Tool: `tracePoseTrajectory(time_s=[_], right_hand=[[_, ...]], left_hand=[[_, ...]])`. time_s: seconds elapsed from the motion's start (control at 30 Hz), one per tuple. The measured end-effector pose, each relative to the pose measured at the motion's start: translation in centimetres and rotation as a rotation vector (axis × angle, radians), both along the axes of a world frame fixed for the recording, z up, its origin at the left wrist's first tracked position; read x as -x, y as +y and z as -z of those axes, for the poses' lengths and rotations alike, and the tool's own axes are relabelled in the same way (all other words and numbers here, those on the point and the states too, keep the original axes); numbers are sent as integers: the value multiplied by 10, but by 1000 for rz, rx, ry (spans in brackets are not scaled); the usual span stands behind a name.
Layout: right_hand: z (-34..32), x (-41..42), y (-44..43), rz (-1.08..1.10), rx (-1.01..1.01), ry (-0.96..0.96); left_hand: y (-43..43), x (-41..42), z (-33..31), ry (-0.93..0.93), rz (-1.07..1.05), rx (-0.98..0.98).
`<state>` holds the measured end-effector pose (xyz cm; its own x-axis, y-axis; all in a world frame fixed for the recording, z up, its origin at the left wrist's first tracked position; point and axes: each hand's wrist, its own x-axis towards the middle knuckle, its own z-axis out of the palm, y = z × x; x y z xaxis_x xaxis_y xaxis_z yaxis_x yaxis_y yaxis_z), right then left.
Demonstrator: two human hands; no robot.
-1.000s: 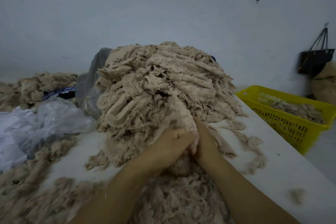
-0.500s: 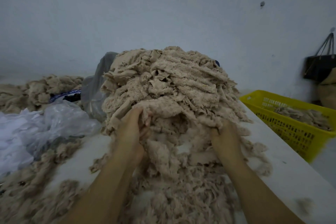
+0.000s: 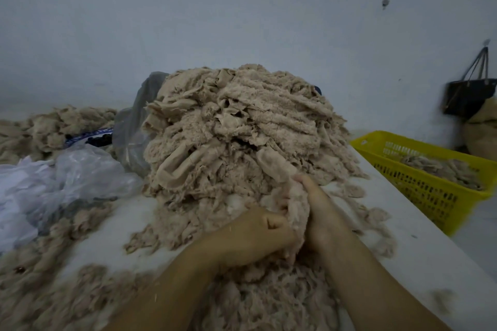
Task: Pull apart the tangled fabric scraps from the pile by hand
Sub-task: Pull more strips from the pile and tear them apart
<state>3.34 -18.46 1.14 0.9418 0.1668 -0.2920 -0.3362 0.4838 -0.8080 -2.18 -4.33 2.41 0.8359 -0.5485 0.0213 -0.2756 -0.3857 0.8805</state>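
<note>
Left hand (image 3: 252,236), right hand (image 3: 321,219) together again — fists round one scrap clump (image 3: 291,196)

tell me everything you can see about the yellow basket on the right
The yellow basket is a rectangular crate, plastic by its look, with a solid rim and walls pierced by rows of small slots. It stands upright at the right, beside the edge of the white table; the frame cuts off its right corner. A shallow layer of beige scraps lies inside. What it stands on is unclear.
</note>
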Motion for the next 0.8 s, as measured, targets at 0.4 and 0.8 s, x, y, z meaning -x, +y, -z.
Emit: tracePoseTrajectory(time_s=[0.4,0.8], right_hand=[[17,8,26,6,829,-583],[29,2,27,-245,601,-462]], left_hand=[[10,-20,13,254,-552,482],[27,-27,4,651,-536,978]])
